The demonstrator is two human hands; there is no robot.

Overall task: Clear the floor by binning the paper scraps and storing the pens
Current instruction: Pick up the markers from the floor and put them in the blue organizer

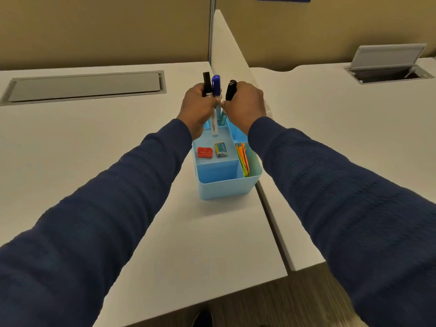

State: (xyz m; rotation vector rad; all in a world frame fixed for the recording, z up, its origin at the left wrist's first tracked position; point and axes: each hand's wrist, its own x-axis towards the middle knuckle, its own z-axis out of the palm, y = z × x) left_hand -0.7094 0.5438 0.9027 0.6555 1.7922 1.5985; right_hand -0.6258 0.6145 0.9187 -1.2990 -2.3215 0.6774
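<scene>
A light blue desk organiser (225, 187) stands on the white desk, divided into compartments. My left hand (198, 109) is closed around a black-capped marker (206, 83) and a blue-capped marker (216, 84), held upright with their white barrels reaching down into the organiser's far compartment. My right hand (245, 106) grips a black pen (231, 89) just to the right, above the same far end. Both hands hover over the back of the organiser. No paper scraps or bin are in view.
Inside the organiser lie a red sharpener (204, 152), a small blue-green eraser box (221, 149) and orange and green paper strips (244, 159). A divider panel (226, 43) rises behind it. Cable hatches sit at the left (87, 86) and right (389, 67). Carpet (271, 303) shows below.
</scene>
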